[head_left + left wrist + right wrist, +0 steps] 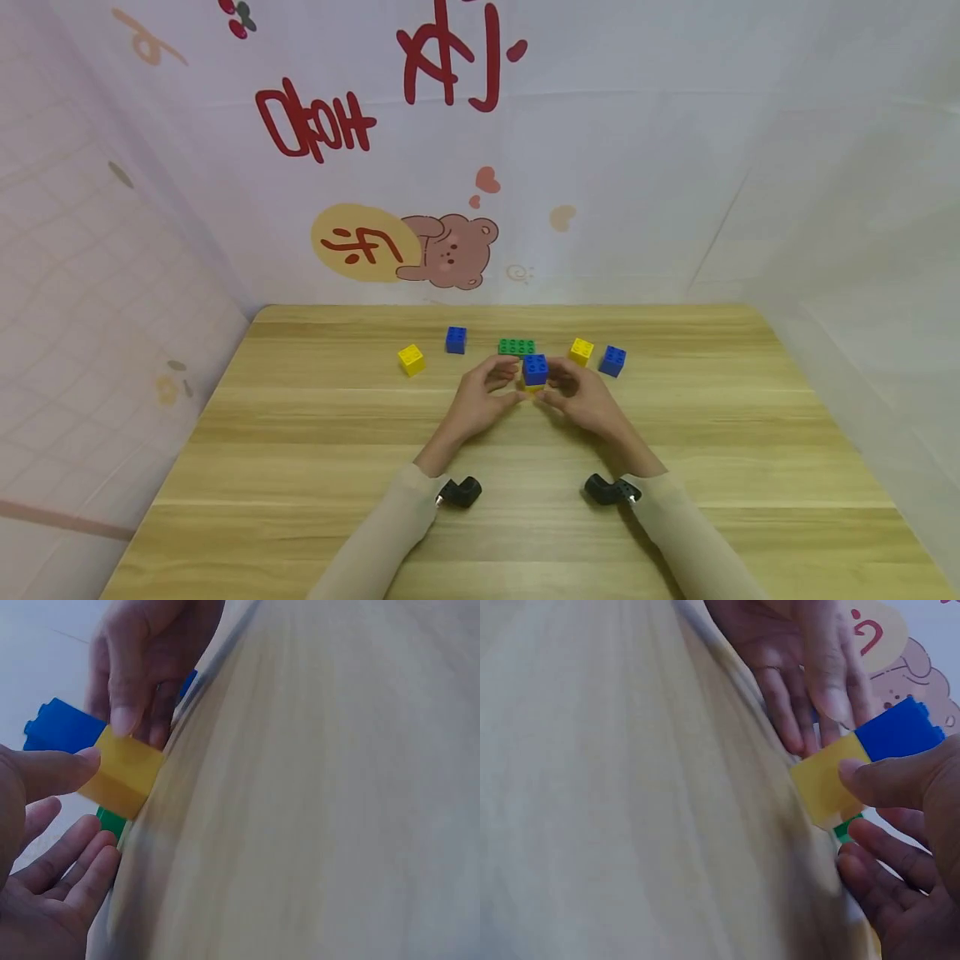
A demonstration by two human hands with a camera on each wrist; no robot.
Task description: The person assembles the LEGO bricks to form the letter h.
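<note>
A two-brick stack stands between my hands on the table: a blue toy brick (535, 369) sits on a yellow toy brick (124, 776). From the left, my left hand (482, 400) curves loosely beside the stack. Its thumb overlaps the yellow brick in the left wrist view, and its other fingers spread apart from it. My right hand (585, 398) mirrors this on the right, with its thumb (885, 780) right at the yellow brick and its other fingers spread. Just behind the stack lies a flat green brick (517, 347), partly hidden in both wrist views.
Left of the stack are a loose yellow brick (411, 359) and a blue brick (456, 340). Another yellow brick (581, 351) and a blue brick (612, 361) stand beyond my right hand. A printed cloth (615, 208) hangs along the wooden table's (300, 450) back edge.
</note>
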